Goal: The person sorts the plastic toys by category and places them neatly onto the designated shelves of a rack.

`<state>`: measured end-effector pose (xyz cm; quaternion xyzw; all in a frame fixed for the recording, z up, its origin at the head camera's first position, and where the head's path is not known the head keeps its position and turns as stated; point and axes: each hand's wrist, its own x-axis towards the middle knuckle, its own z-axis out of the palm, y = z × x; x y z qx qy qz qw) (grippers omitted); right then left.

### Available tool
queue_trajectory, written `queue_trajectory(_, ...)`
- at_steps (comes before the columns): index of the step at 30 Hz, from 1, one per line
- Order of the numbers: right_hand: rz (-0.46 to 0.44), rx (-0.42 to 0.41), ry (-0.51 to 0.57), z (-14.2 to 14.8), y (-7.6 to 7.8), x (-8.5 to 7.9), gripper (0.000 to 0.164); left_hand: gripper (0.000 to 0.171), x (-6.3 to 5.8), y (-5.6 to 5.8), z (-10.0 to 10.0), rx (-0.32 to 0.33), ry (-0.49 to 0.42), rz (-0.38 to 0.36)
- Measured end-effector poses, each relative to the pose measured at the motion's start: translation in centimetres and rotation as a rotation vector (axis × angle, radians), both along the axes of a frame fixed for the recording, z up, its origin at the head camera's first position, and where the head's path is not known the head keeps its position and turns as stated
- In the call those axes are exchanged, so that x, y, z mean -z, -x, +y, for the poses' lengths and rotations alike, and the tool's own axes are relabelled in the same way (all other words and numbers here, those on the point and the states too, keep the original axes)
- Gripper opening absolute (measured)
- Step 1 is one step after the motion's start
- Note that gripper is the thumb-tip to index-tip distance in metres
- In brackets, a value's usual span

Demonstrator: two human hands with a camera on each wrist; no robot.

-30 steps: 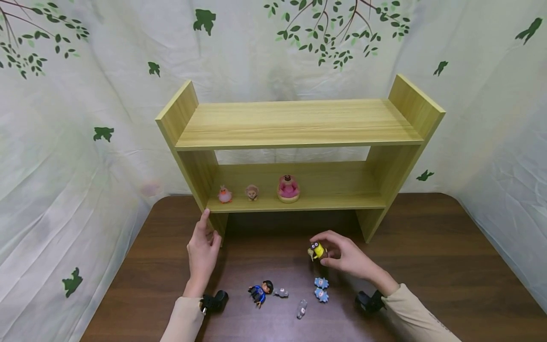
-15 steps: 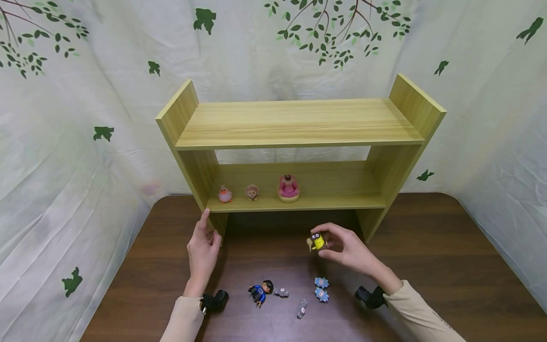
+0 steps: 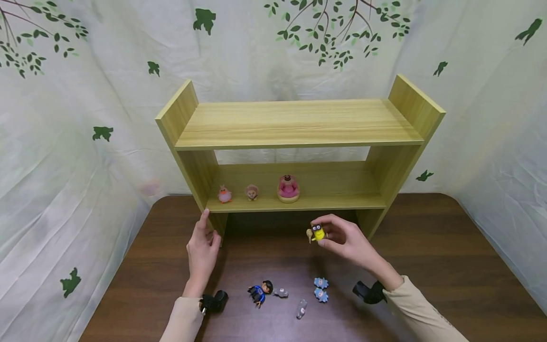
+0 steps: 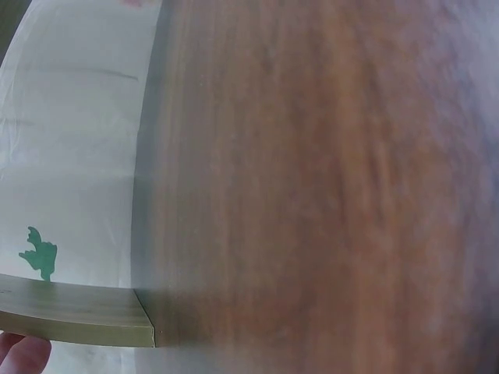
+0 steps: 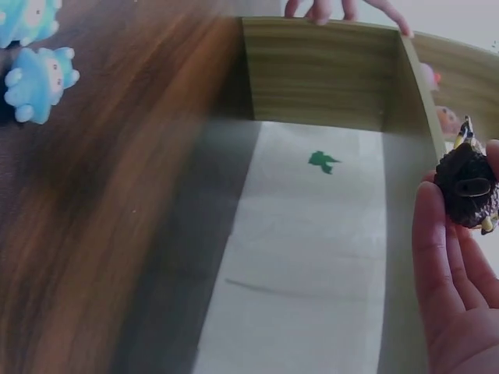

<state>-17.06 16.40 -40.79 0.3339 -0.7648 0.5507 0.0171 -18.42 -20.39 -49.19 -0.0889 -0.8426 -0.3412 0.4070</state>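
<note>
My right hand (image 3: 347,238) pinches a small yellow Minion figurine (image 3: 317,232) between thumb and fingers, in front of the wooden shelf's lower opening. The figurine has big round eyes, and its dark brown rough underside (image 5: 468,185) faces the right wrist camera. With the index finger stretched up, my left hand (image 3: 202,247) touches the front edge of the shelf's left side panel. Its fingertips (image 4: 26,354) show against that panel in the left wrist view. On the middle board of the shelf (image 3: 342,202) stand a pink bird figurine (image 3: 224,194), a small lion-like figurine (image 3: 252,192) and a pink bear figurine (image 3: 288,189).
On the brown table (image 3: 448,266) lie a doll in blue (image 3: 259,292), two clear little pieces, one a bottle shape (image 3: 301,309), and two light-blue figurines (image 3: 321,289). The shelf's top board (image 3: 299,123) has raised side panels. A white leaf-print curtain (image 3: 107,190) surrounds the table.
My right hand has lifted the Minion figurine up from near the table toward the shelf's middle board. The left hand keeps its place at the side panel.
</note>
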Motion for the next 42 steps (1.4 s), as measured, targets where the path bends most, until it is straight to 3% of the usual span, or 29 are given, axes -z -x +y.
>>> queue_trajectory(16,0.085,0.077,0.045,-0.4,0.3,-1.8,0.029,0.081,0.1,0.0,-0.1,-0.004,0.001,-0.018)
queue_trajectory(28,0.088,0.134,0.091,-0.8,0.9,-2.7,0.026,0.077,0.2,0.1,-0.2,-0.01,0.015,0.003)
queue_trajectory(34,0.072,0.178,0.116,-1.4,0.3,-4.3,0.021,0.077,0.1,0.0,-0.1,-0.011,0.008,-0.011)
queue_trajectory(38,0.082,0.177,0.125,-1.1,1.3,-3.5,0.02,0.078,0.1,0.0,-0.1,-0.007,0.005,-0.009)
queue_trajectory(42,0.086,0.175,0.134,-1.0,1.7,-3.7,0.021,0.079,0.1,0.0,-0.1,-0.005,0.006,-0.005)
